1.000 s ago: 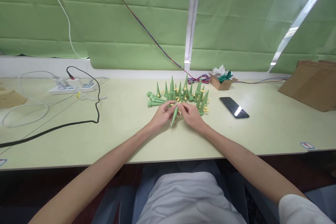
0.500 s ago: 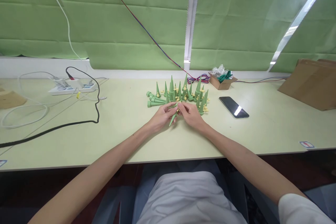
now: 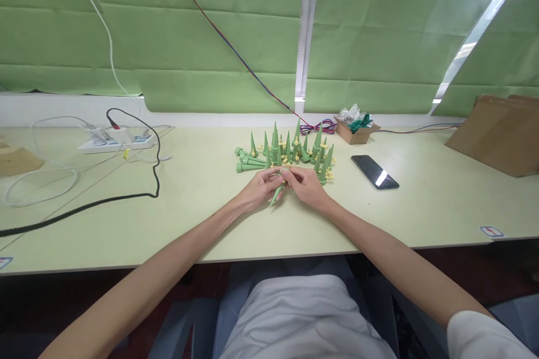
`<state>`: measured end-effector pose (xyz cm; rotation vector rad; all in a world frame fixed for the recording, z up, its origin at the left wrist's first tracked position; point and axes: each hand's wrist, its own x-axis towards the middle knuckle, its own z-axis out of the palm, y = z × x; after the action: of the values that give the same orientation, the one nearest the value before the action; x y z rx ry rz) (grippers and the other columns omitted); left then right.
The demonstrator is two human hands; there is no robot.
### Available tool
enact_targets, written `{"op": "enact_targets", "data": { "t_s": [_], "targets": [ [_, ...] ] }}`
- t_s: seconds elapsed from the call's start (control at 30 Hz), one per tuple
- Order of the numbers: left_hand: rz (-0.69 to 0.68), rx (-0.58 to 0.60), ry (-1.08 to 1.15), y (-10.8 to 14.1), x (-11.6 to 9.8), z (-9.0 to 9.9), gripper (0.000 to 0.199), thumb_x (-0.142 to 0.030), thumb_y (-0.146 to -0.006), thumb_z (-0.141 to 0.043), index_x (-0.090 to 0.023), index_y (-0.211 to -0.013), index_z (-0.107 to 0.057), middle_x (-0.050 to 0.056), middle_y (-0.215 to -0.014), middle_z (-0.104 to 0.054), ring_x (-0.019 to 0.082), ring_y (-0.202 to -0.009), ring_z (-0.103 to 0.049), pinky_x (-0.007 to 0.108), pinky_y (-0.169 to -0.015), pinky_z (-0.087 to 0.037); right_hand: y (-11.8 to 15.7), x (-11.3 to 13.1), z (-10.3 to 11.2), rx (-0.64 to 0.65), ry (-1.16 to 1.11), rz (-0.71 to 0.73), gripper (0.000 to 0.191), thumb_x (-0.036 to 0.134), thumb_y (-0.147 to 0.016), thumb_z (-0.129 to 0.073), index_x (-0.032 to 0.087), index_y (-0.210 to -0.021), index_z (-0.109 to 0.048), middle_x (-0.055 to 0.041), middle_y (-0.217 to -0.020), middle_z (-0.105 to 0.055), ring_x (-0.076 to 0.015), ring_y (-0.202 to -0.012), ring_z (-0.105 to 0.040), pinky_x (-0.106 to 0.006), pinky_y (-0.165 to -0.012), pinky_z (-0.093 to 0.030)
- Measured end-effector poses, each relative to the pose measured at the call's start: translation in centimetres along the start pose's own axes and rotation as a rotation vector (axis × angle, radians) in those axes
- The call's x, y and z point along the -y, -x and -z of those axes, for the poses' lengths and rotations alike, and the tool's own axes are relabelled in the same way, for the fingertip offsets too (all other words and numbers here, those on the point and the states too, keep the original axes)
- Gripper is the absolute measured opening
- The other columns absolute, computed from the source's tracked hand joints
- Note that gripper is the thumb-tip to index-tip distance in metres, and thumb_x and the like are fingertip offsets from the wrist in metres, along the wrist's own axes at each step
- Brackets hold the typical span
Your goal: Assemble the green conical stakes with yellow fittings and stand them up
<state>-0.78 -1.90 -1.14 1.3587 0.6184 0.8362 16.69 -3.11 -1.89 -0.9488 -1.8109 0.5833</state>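
- Fingers, left hand (image 3: 257, 189) and right hand (image 3: 310, 187): were pinched together on one green spike (image 3: 276, 196), its tip protruding below them.
- Further spikes (image 3: 275, 140): stood and lay just beyond them.
- Phone (image 3: 374, 172): lay to their right.

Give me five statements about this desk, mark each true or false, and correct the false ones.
1. The left hand and the right hand are both at one green spike. True.
2. The phone lies to the left of the hands. False: it lies to their right.
3. The small open box holds crumpled clear wrapping and something green. True.
4. All the other spikes stand upright. False: several, at the left of the group, lie on their sides.
5. The power strip is at the right end of the desk. False: it is on the left side.
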Motion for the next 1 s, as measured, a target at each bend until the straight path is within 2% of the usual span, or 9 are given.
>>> {"op": "enact_targets", "data": {
  "t_s": [0.5, 0.77, 0.93, 1.0],
  "targets": [
    [-0.005, -0.038, -0.080, -0.04, 0.10, 0.16, 0.065, -0.047, -0.076, -0.080, -0.014, -0.129, -0.060, 0.002, -0.074, -0.065, 0.009, -0.047, -0.055, 0.021, -0.041, -0.028, 0.09, -0.25, -0.17, 0.012, 0.027, -0.006, 0.049, 0.053, -0.096, -0.046, 0.019, -0.061, -0.051, 0.0005, -0.058, -0.055, -0.0115, -0.054, -0.044, -0.026, -0.056, -0.033],
    [-0.060, -0.048, -0.106, 0.00, -0.08, -0.55, 0.059, -0.047, -0.081, -0.074, -0.014, -0.128, -0.061, 0.001, -0.068, -0.060, 0.009, -0.050, -0.053, 0.019, -0.041, -0.032, -0.14, -0.17, -0.07, -0.017, 0.014, -0.024, 0.048, 0.055, -0.097, -0.045, 0.019, -0.065, -0.054, 0.0002, -0.059, -0.055, -0.0125, -0.055, -0.045, -0.027, -0.056, -0.033],
    [-0.066, -0.069, -0.090, -0.23, -0.26, -0.31, 0.061, -0.049, -0.083, -0.072, -0.016, -0.133, -0.059, 0.004, -0.080, -0.064, 0.009, -0.053, -0.054, 0.021, -0.045, -0.038, -0.31, 0.23, 0.08, -0.010, -0.007, -0.025, 0.046, 0.054, -0.097, -0.044, 0.020, -0.067, -0.052, 0.0008, -0.061, -0.054, -0.0120, -0.055, -0.043, -0.027, -0.057, -0.034],
    [-0.063, -0.096, -0.092, -0.34, -0.25, -0.10, 0.061, -0.049, -0.084, -0.070, -0.017, -0.135, -0.059, 0.001, -0.074, -0.061, 0.008, -0.051, -0.051, 0.021, -0.046, -0.037, -0.30, 0.34, 0.09, -0.016, -0.017, -0.025, 0.044, 0.055, -0.096, -0.046, 0.020, -0.069, -0.050, 0.0006, -0.063, -0.056, -0.0118, -0.055, -0.044, -0.027, -0.057, -0.035]
  ]
}}
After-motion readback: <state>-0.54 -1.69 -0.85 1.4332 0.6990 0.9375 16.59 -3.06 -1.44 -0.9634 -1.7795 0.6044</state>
